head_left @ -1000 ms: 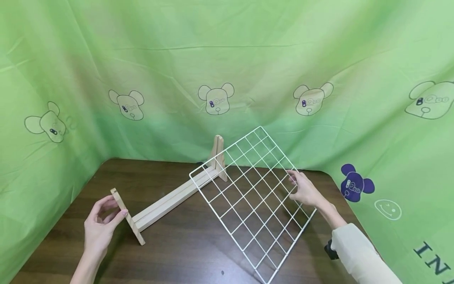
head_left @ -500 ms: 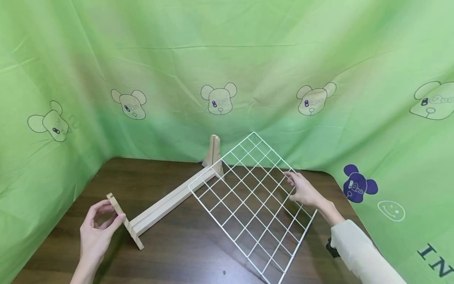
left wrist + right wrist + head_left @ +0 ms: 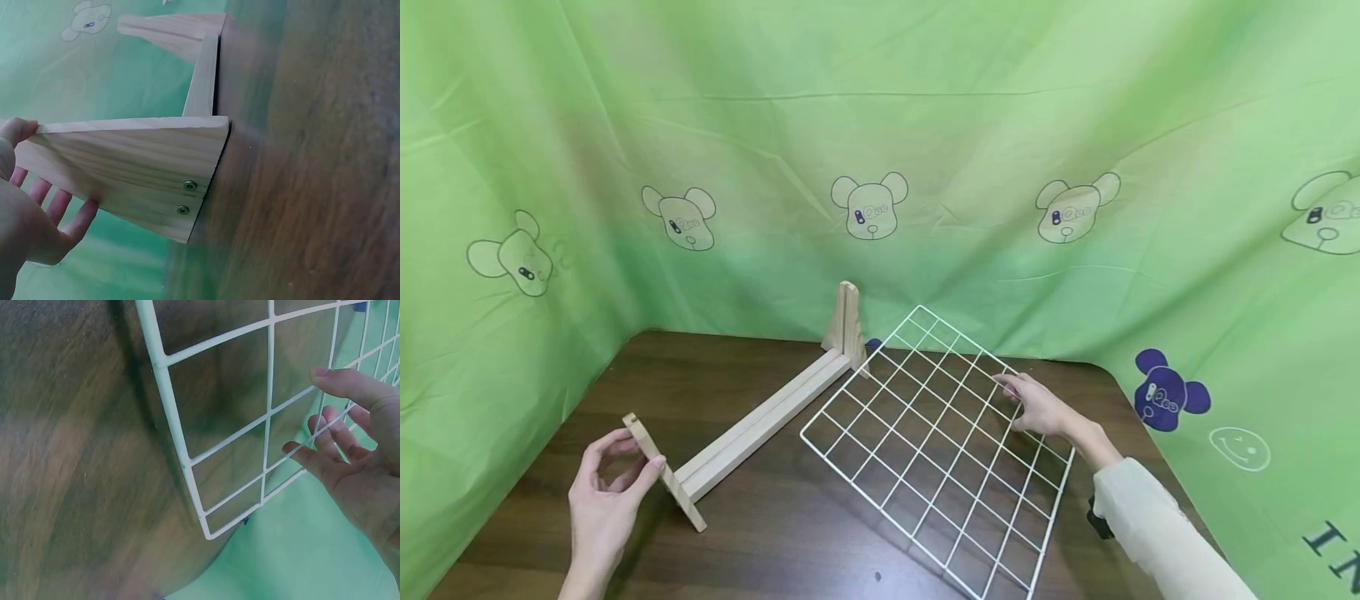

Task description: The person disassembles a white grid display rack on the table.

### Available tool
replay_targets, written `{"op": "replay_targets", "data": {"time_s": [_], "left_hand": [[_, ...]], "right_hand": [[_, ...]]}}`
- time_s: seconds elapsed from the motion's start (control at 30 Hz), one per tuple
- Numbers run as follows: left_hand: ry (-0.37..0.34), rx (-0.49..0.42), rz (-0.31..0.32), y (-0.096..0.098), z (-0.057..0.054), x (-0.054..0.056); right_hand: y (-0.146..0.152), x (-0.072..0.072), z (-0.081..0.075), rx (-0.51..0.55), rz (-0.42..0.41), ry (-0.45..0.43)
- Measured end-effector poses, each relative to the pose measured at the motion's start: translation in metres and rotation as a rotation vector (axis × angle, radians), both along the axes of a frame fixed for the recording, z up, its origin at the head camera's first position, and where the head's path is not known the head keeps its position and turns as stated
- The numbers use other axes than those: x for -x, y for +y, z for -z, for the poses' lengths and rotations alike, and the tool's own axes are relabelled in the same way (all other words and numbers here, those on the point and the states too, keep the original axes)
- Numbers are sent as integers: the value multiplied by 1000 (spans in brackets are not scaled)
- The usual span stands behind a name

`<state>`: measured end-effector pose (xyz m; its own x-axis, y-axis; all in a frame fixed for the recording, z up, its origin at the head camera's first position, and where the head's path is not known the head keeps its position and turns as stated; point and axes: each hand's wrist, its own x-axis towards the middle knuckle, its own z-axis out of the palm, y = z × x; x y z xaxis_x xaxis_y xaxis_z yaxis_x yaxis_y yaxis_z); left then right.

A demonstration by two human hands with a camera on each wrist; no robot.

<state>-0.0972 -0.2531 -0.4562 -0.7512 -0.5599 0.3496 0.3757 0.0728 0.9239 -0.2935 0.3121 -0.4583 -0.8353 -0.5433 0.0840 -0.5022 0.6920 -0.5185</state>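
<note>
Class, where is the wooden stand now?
In the head view, the wooden stand is left of centre on the table, its near end held by the left hand.

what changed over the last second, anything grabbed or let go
The white wire grid has come down and tilted flatter toward the table. The wooden stand shifted slightly left. Nothing was grabbed or released: the right hand still holds the grid, the left hand the stand's near end.
</note>
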Motion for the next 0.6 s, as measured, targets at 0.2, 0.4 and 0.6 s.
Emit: {"op": "replay_targets", "data": {"time_s": [0.2, 0.4, 0.6], "left_hand": [[-3, 25, -24, 4, 2, -4], [-11, 58, -30, 7, 3, -10], [-39, -1, -44, 15, 3, -15]], "right_hand": [[-6, 4, 2, -44, -35, -19], [-10, 7, 5, -111, -68, -19], [-15, 9, 7, -195, -83, -16]]}}
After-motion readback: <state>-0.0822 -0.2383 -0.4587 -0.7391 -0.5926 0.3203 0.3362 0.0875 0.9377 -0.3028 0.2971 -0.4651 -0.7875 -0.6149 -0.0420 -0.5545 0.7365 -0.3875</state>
